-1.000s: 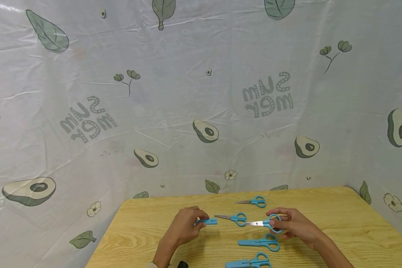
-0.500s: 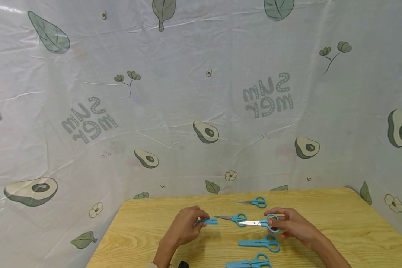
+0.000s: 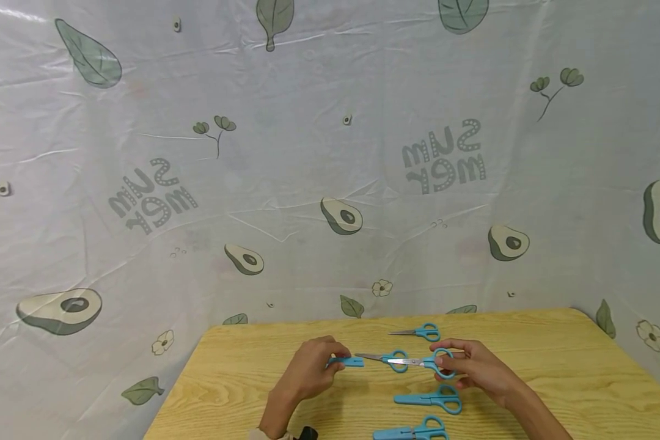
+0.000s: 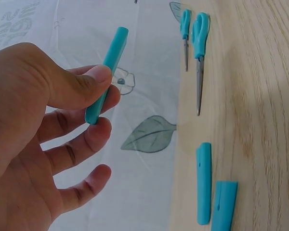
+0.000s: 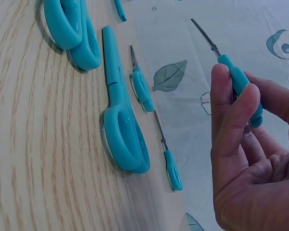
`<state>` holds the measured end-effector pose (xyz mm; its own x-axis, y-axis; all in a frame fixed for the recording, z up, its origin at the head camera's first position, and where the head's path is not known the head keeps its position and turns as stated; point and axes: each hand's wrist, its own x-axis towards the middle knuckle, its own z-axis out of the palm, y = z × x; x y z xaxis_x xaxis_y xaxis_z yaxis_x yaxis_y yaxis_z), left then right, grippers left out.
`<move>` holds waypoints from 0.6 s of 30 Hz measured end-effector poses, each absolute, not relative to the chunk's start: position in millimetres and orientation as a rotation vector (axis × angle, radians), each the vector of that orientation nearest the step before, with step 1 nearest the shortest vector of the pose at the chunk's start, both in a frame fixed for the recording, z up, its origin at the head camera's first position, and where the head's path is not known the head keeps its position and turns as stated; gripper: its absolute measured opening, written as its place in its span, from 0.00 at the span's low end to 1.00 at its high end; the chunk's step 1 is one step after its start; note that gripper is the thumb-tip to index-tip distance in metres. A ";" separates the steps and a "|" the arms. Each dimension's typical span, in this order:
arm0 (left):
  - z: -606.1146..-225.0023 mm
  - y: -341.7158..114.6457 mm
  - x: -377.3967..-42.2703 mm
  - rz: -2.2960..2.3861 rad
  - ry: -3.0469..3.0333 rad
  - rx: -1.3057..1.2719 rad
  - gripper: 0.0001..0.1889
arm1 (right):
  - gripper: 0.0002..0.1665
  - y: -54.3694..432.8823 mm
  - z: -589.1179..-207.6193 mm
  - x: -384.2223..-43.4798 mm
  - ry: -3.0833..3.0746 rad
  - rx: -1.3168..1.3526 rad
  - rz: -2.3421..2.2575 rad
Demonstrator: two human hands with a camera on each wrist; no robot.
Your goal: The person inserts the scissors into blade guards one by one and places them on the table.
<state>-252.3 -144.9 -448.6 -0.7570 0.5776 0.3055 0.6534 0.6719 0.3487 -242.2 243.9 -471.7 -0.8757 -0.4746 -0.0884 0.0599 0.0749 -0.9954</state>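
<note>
My left hand (image 3: 311, 370) pinches a blue blade cover (image 4: 116, 47) between thumb and fingers, its other fingers spread. Opposite it, my right hand (image 3: 475, 366) holds a pair of scissors (image 5: 238, 77) by the blue handles, thumb and fingers on the loops. The bare blades (image 3: 404, 362) point left toward the cover, with a gap between. Behind the held pair lie bare scissors (image 3: 382, 357), and farther back another bare pair (image 3: 428, 332). Two loose covers lie on the table in the left wrist view, an outer one (image 4: 203, 183) and a nearer one (image 4: 226, 207).
Sheathed scissors (image 3: 429, 399) lie in front of my right hand, and another covered pair (image 3: 409, 434) sits nearer the front, cut off by the frame. The wooden table (image 3: 555, 366) backs onto a printed plastic sheet (image 3: 308, 153).
My right hand has moved left with the scissors, bringing the blade tips closer to the cover. The left hand keeps its pinch on the cover. The head view has shifted slightly.
</note>
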 end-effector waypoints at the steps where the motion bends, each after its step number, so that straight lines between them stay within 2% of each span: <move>1: -448.3 -144.4 -252.4 -0.665 -2.713 -1.008 0.09 | 0.24 243.3 -471.4 -242.4 1.969 -0.411 -1.856; 18: -442.4 -127.0 -254.4 -0.711 -2.689 -0.987 0.08 | 0.20 235.4 -468.1 -244.8 1.961 -0.397 -1.872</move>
